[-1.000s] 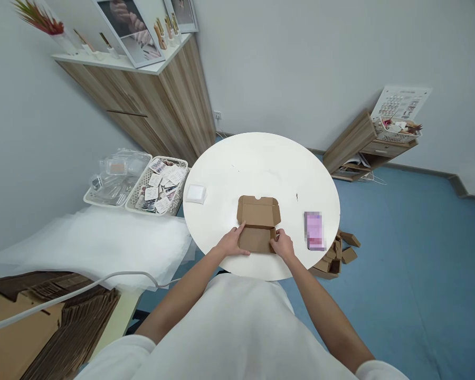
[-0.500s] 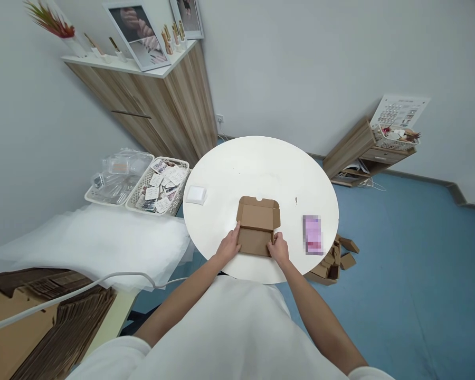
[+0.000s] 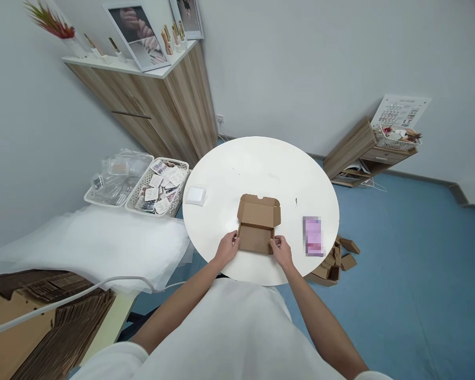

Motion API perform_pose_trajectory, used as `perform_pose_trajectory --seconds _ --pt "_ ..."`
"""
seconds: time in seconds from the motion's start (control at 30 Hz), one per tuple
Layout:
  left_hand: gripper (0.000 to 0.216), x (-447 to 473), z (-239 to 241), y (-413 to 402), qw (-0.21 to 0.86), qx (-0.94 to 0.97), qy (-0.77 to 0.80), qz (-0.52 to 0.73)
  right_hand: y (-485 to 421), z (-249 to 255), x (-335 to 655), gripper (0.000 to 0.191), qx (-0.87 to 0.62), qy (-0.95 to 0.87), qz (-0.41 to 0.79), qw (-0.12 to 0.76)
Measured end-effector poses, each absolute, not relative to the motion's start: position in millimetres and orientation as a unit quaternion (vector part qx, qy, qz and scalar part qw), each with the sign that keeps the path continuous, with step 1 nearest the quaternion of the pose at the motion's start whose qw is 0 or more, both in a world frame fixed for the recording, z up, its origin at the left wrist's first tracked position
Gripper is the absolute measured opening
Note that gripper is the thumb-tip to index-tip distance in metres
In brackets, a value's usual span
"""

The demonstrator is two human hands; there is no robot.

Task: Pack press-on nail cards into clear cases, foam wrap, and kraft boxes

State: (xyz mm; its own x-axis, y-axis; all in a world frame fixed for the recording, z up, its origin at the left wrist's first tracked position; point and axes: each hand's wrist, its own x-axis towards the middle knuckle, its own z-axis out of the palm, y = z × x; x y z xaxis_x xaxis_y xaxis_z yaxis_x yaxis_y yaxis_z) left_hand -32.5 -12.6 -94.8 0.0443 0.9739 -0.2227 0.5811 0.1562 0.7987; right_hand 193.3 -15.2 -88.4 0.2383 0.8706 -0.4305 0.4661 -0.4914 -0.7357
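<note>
A small brown cardboard box (image 3: pixel 256 239) lies on the round white table (image 3: pixel 261 158) with its lid (image 3: pixel 258 212) standing raised at the far side. Nothing shows inside the box. At its left wall, my left hand (image 3: pixel 228 247) has its fingers closed on the edge. My right hand (image 3: pixel 282 250) pinches the front right corner. To the right lies a pink-purple packet (image 3: pixel 313 236), blurred by large pixels. A stack of small white sheets or pads (image 3: pixel 196 195) rests near the table's left edge.
Left of the table are a basket of printed cards (image 3: pixel 162 190), a tray of clear plastic packaging (image 3: pixel 121 177) and white sheeting (image 3: pixel 91 243). Flattened cardboard (image 3: pixel 63 327) is stacked at the lower left. Several cardboard boxes (image 3: pixel 328 266) lie on the floor, right.
The box has shifted slightly away from me. My left hand has slid back along the left wall, its forefinger no longer stretched forward; my right hand has moved slightly outward at the corner.
</note>
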Motion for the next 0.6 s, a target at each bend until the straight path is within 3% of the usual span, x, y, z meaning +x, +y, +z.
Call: perform_pose_trajectory --seconds 0.27,0.6 --pt "0.039 -18.2 -85.1 -10.5 0.474 0.557 0.622 0.279 -20.9 -90.8 199.9 0.044 -0.691 -0.404 0.507 0.319" --pt "0.046 -10.3 -95.0 -6.5 0.487 0.495 0.660 0.287 -17.6 -89.7 203.8 0.057 -0.705 -0.422 0.494 0.284"
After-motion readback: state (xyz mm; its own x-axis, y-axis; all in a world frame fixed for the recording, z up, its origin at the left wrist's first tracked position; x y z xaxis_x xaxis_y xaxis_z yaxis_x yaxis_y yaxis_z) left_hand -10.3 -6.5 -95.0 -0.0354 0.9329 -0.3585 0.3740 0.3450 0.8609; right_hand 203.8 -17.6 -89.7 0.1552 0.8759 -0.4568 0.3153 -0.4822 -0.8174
